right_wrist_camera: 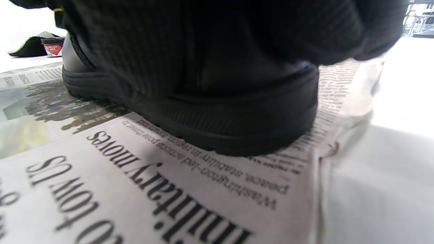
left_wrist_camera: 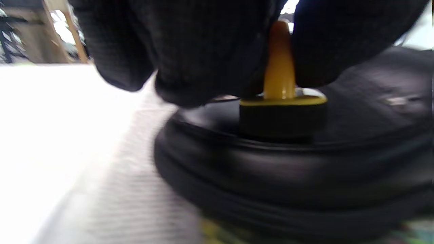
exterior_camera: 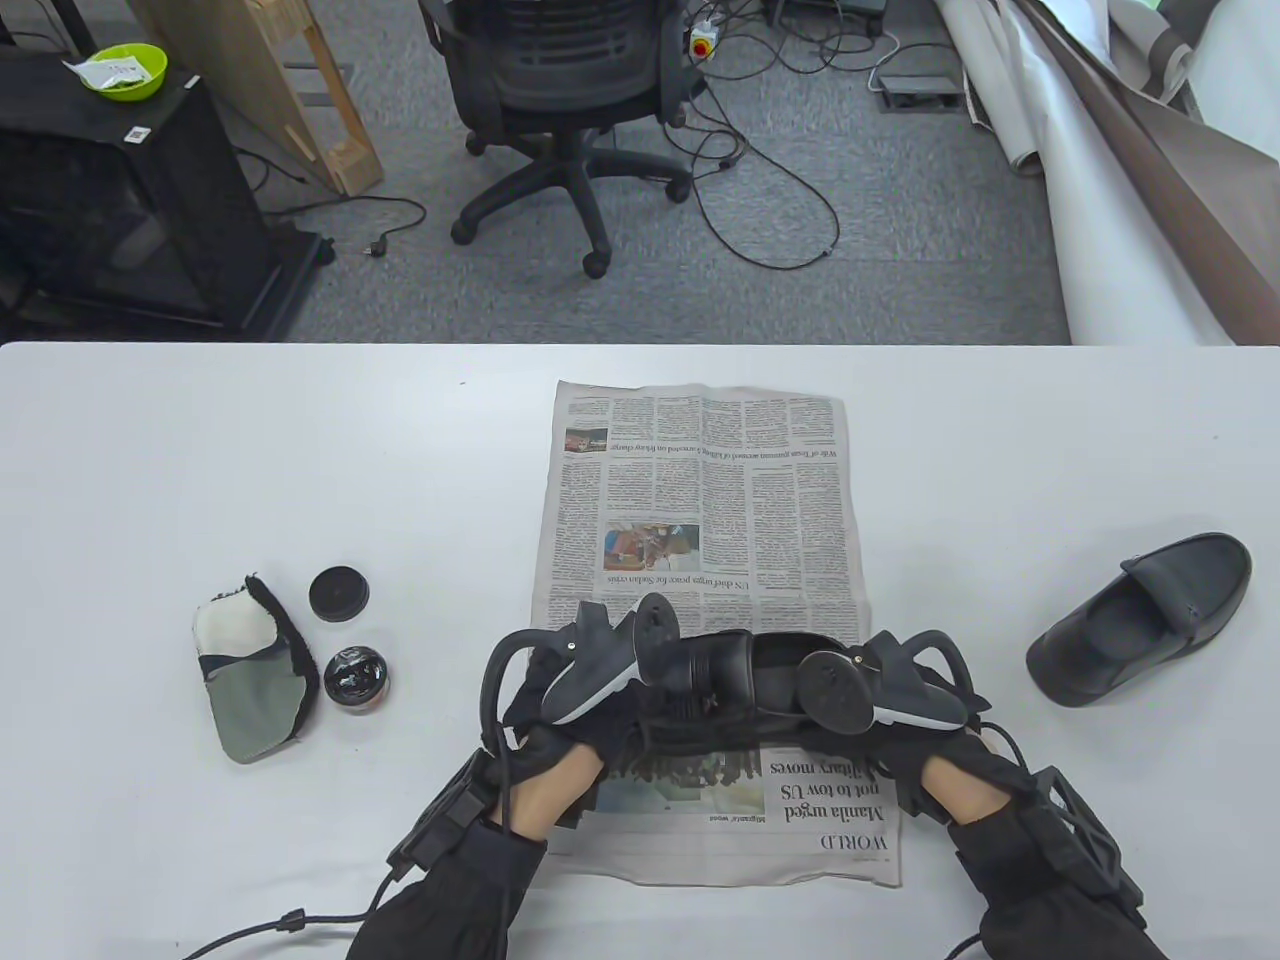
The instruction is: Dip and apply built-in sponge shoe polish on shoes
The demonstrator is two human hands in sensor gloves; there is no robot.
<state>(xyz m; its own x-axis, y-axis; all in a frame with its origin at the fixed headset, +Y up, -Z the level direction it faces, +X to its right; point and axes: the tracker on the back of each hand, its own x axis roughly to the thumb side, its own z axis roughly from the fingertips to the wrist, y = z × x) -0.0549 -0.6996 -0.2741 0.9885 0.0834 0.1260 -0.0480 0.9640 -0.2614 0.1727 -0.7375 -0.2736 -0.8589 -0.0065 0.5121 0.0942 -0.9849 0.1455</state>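
A black shoe (exterior_camera: 740,675) lies across the near part of a newspaper (exterior_camera: 700,480). My left hand (exterior_camera: 590,730) is at its left end. In the left wrist view my fingers (left_wrist_camera: 203,51) pinch the yellow stem of the sponge applicator (left_wrist_camera: 281,78), and its black sponge presses on the shoe's upper (left_wrist_camera: 271,176). My right hand (exterior_camera: 905,745) grips the shoe's right end, and in the right wrist view its fingers (right_wrist_camera: 203,44) wrap the shoe (right_wrist_camera: 237,118). The open polish jar (exterior_camera: 355,680) stands to the left with its lid (exterior_camera: 338,592) behind it.
A grey and white polishing mitt (exterior_camera: 250,670) lies left of the jar. A second black shoe (exterior_camera: 1140,620) rests on the bare table at the right. An office chair (exterior_camera: 560,90) and cables are on the floor beyond the table's far edge.
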